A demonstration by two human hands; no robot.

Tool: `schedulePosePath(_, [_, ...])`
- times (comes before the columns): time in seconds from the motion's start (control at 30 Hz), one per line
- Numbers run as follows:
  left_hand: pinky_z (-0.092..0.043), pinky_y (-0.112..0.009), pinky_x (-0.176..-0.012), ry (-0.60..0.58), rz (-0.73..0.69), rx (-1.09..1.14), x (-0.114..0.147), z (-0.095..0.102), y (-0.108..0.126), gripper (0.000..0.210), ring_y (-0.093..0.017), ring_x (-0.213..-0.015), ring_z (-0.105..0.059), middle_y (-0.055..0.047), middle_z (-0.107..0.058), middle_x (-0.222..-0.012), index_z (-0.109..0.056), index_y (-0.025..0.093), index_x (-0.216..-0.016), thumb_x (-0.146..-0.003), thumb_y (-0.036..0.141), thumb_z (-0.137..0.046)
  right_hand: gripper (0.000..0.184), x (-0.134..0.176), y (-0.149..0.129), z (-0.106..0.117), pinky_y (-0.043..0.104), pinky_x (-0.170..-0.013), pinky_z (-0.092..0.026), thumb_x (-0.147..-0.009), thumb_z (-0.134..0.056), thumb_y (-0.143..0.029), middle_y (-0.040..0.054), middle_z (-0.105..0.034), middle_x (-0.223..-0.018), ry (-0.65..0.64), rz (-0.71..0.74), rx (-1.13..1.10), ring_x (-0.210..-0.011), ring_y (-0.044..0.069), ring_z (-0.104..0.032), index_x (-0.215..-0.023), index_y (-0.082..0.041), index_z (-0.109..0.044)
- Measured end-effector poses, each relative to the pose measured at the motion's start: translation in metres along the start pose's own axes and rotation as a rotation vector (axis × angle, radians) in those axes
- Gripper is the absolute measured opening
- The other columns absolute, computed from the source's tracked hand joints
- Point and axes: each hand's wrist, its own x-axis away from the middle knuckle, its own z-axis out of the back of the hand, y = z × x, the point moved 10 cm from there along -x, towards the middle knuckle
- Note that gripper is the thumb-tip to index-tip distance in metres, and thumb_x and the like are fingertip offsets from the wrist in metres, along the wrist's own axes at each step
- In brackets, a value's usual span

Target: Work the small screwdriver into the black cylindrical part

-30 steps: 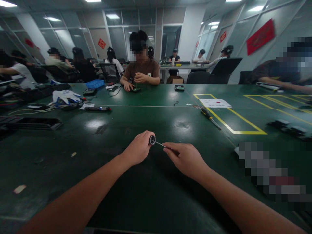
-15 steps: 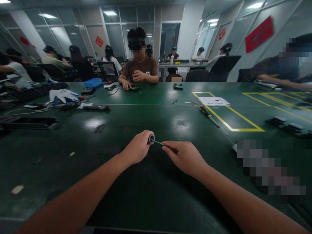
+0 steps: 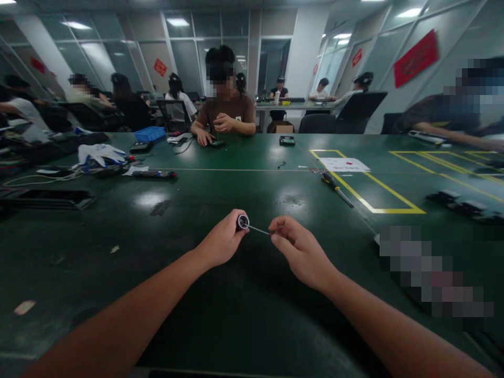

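Held in my left hand [image 3: 222, 239] is a dark cylinder [image 3: 243, 222] with a pale ring around its open end, which faces right and toward me. My fingers wrap its body, so most of it is hidden. The thin metal shaft of a screwdriver [image 3: 259, 230] runs from my right hand [image 3: 301, 252] to that open end; its tip is inside or against the opening, I cannot tell which. My right thumb and fingers are around the handle, which is mostly covered. Both hands are above the green table [image 3: 205, 325].
A yellow-and-black screwdriver [image 3: 336, 188] lies beyond my right hand, near a white paper sheet [image 3: 343, 164]. Gloves [image 3: 101, 155], cables and a dark pen-shaped tool [image 3: 154, 174] are at left. A blurred-out object [image 3: 433, 273] lies right. A co-worker [image 3: 226, 107] sits opposite.
My right hand has shifted slightly right along the screwdriver, its fingers lifting and loosening around the handle. More of the shaft shows. My left hand keeps its hold, with the cylinder turned slightly.
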Motion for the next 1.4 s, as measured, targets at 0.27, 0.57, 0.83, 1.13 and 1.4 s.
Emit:
schedulePosePath(0.27, [-0.047,-0.032,-0.08,0.052,0.036,0.076,-0.001,0.007,-0.003,0.018,-0.018,-0.087,-0.062,-0.002,-0.064,-0.097,-0.047,0.021,-0.114,-0.097,0.025,-0.054,0.019,-0.004,0.011,-0.004,0.032,-0.074,-0.052,-0.095,-0.062,-0.037,0.0011,-0.066,-0.08,0.029,-0.042,-0.439,-0.075,0.016,-0.063,-0.1,-0.02,-0.067])
schedulePosePath(0.57, [-0.048,-0.034,-0.085,0.082,0.013,0.042,0.002,0.009,0.004,0.023,-0.019,-0.092,-0.064,-0.003,-0.065,-0.103,-0.047,0.021,-0.117,-0.096,0.027,-0.056,0.03,-0.009,0.035,-0.011,0.038,-0.082,-0.058,-0.092,-0.068,-0.043,0.0045,-0.07,-0.086,0.066,-0.204,-0.852,-0.08,0.018,-0.068,-0.111,-0.021,-0.069])
schedulePosePath(0.83, [-0.049,-0.033,-0.082,0.066,0.014,0.031,0.002,0.007,0.001,0.026,-0.02,-0.091,-0.064,-0.003,-0.065,-0.102,-0.048,0.021,-0.119,-0.095,0.024,-0.058,0.027,-0.008,0.028,0.012,0.035,-0.078,-0.058,-0.092,-0.067,-0.046,0.0025,-0.07,-0.082,0.239,-0.1,-0.675,-0.078,0.018,-0.069,-0.1,-0.021,-0.067])
schedulePosePath(1.13, [-0.049,-0.039,-0.09,0.032,-0.044,-0.055,0.001,0.006,0.007,0.02,-0.022,-0.097,-0.063,-0.004,-0.065,-0.104,-0.052,0.021,-0.114,-0.095,0.02,-0.058,0.028,0.002,0.006,0.028,0.033,-0.07,-0.056,-0.097,-0.06,-0.048,0.0055,-0.075,-0.081,0.276,0.045,-0.179,-0.077,0.021,-0.073,-0.1,-0.02,-0.066])
schedulePosePath(1.4, [-0.048,-0.043,-0.093,-0.016,-0.088,-0.136,0.002,0.002,0.019,0.012,-0.024,-0.099,-0.061,-0.005,-0.066,-0.104,-0.057,0.02,-0.108,-0.095,0.018,-0.056,0.02,0.003,-0.007,0.025,0.032,-0.068,-0.054,-0.098,-0.057,-0.039,0.0049,-0.077,-0.082,0.242,0.085,0.081,-0.074,0.021,-0.074,-0.1,-0.022,-0.066])
